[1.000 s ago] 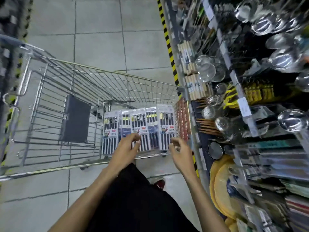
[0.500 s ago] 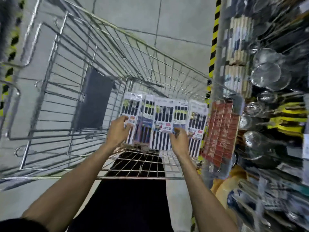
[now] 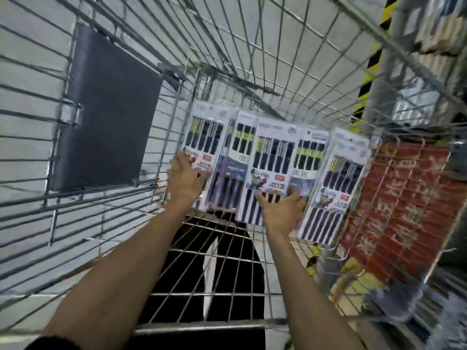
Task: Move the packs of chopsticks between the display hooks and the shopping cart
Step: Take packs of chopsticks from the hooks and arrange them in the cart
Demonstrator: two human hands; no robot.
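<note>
Below, in the head view, we saw five packs (image 3: 273,157) of chopsticks standing side by side in the cart (image 3: 227,72), leaning on its wire end wall. Our left hand (image 3: 184,178) was at the leftmost one, with its fingers (image 3: 180,159) curled round that pack's left edge. Our right hand (image 3: 280,210) lay against the lower part of the middle packs, fingers (image 3: 294,196) spread apart and thumb out to the left. A dark panel (image 3: 108,109) hung on the cart's left side. Red packets (image 3: 404,198) showed through the wire at right.
</note>
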